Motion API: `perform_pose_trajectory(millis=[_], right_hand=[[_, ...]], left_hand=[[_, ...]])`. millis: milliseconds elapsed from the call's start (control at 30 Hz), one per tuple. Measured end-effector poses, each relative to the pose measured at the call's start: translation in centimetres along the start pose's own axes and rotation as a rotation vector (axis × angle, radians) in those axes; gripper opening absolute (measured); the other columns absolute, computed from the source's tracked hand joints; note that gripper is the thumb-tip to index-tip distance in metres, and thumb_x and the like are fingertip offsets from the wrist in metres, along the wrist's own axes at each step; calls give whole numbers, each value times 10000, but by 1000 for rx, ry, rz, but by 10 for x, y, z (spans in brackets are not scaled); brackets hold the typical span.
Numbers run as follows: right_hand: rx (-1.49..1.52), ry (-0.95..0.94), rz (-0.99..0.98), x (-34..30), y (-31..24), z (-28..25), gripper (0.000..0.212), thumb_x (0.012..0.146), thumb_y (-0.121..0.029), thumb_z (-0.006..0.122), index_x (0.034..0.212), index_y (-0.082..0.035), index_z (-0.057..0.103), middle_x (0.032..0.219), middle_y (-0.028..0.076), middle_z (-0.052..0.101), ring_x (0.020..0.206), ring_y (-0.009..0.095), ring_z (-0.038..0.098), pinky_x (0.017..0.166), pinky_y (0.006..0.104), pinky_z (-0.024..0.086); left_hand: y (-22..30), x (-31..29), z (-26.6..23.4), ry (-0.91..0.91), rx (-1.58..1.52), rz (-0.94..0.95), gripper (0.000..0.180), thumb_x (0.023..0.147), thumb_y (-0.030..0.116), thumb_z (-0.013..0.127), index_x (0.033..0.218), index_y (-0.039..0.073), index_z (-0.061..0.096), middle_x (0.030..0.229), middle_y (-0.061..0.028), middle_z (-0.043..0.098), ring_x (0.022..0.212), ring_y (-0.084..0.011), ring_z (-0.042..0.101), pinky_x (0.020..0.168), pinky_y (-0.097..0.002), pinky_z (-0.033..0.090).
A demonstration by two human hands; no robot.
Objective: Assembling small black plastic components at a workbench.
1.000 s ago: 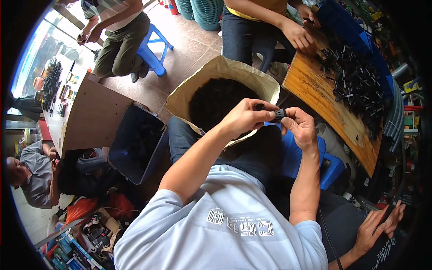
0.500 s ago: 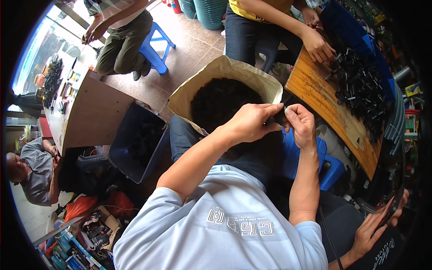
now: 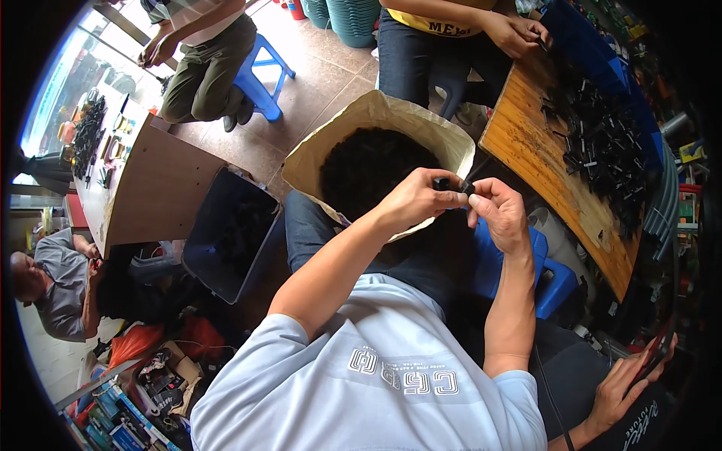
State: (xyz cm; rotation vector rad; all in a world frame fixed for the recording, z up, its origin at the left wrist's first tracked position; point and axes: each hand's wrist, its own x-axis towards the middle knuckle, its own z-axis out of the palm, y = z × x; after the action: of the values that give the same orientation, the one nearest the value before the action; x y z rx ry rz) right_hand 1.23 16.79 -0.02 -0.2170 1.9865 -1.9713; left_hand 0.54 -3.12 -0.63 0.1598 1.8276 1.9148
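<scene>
My left hand [image 3: 423, 198] and my right hand [image 3: 502, 213] meet just beyond my lap, over the near right rim of a pale woven sack [image 3: 451, 139]. A small black plastic piece [image 3: 468, 187] is pinched between the fingertips of both hands. Its exact kind is too small to make out. The left fingers curl round a black end [image 3: 441, 183] that may be part of the same piece. Inside the sack lies a dark heap of black parts [image 3: 368, 165].
At the right, a wooden board [image 3: 538, 169] bears a pile of black parts [image 3: 602, 150]; a co-worker's hands [image 3: 519, 34] hover at its far end. A dark bin [image 3: 233, 233] stands left. Blue stools [image 3: 263, 79], another person's hand with a phone [image 3: 620, 391], and seated people surround me.
My hands have come slightly nearer, and the black piece between them now shows more. The co-worker's hand at the far right has lifted off the pile and drawn back.
</scene>
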Motion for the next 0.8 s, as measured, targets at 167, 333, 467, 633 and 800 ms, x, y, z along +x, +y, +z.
perform_pose_trajectory(millis=[167, 333, 467, 633, 800], right_hand=[[-2, -29, 35, 1, 5, 4, 111, 914, -92, 571, 948, 13, 584, 741, 38, 599, 583, 86, 548, 554, 219, 442], [-83, -10, 12, 3, 10, 7, 52, 902, -39, 571, 923, 7, 580, 710, 14, 578, 565, 73, 538, 540, 207, 448], [-174, 111, -61, 13, 10, 9, 47, 890, -40, 587, 881, 6, 582, 687, 8, 575, 546, 64, 527, 518, 205, 435], [-163, 114, -38, 30, 10, 22, 94, 883, -69, 626, 834, 2, 588, 677, 9, 589, 548, 73, 541, 498, 227, 429], [-375, 122, -92, 34, 10, 41, 92, 886, -84, 642, 898, 2, 611, 691, 4, 590, 595, 73, 545, 549, 227, 442]], left_hand=[[-1, 0, -3, 23, 225, 36, 372, 806, 191, 736, 1066, -58, 643, 687, -31, 581, 611, -74, 512, 538, -250, 413], [-5, 2, -4, 33, 268, 62, 379, 807, 164, 721, 1112, -46, 642, 691, -37, 587, 619, -65, 511, 533, -245, 410], [-9, 5, -20, 50, -163, -52, 311, 871, 213, 692, 1090, -6, 667, 785, -34, 622, 592, -45, 469, 503, -206, 373], [-18, 3, -42, 153, -522, -123, 354, 934, 395, 593, 911, 42, 600, 773, -72, 633, 539, -101, 491, 449, -227, 347], [-24, -2, -42, 71, -595, -156, 446, 952, 491, 508, 875, 58, 579, 688, -96, 624, 493, -124, 486, 431, -243, 351]])
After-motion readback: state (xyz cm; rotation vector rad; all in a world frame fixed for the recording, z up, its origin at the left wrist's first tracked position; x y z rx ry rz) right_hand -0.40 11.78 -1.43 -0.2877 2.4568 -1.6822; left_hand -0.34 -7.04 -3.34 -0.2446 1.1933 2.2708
